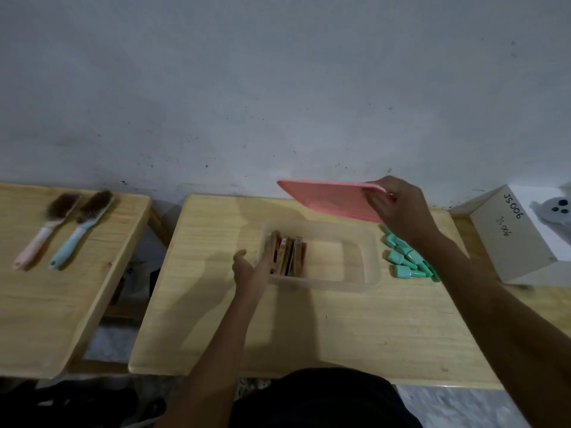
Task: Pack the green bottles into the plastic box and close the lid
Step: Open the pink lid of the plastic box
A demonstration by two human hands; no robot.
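Note:
A clear plastic box [369, 257] stands in the middle of the wooden table [309, 329], its top uncovered. Several brown flat packs [287, 256] stand upright at its left end. My left hand [251, 271] grips the box's left wall. My right hand [398, 203] holds the pink lid [327, 197] by its right edge, lifted and tilted above the box's far side. Several green bottles [408, 257] lie in a cluster on the table just right of the box, partly hidden under my right forearm.
A second wooden table [40, 304] at the left carries a pink-handled brush [43, 233] and a blue-handled brush [82, 230]. A white cardboard box marked JS006 [522, 239] stands at the right. A grey wall runs behind the tables.

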